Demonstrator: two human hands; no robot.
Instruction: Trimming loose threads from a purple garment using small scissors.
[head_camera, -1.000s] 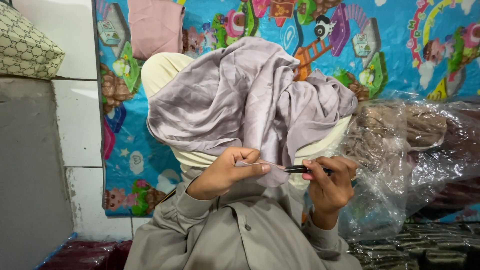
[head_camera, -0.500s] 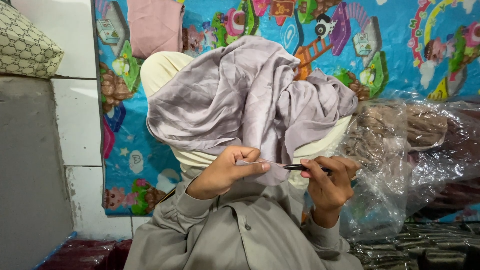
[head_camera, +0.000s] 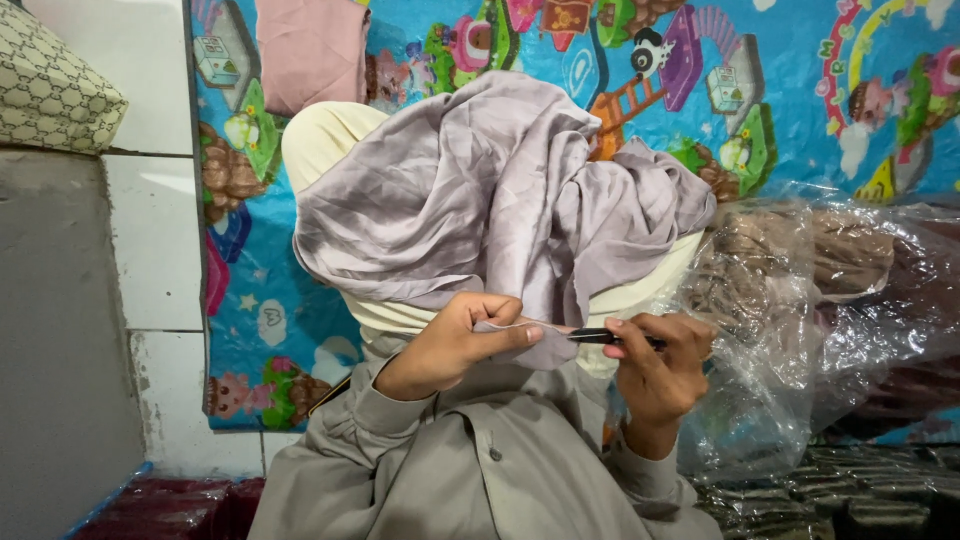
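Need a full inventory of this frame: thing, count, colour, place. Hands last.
Cloth: 1, grey-lilac, crumpled, centre, over a cream pad.
Cream pad: 1, pale yellow, under the cloth.
Dark tool: 1, black, thin, at the cloth's lower edge.
Play mat: 1, blue with bright cartoon pictures, behind everything.
Pink fabric: 1, top centre-left.
Patterned cushion: 1, cream, top left.
Clear plastic bag: 1, holds brownish fabric, right.
White tiles: left.
Sleeves: 2, grey-beige, bottom centre.
Left hand: pinches the cloth's edge.
Right hand: holds the dark tool.
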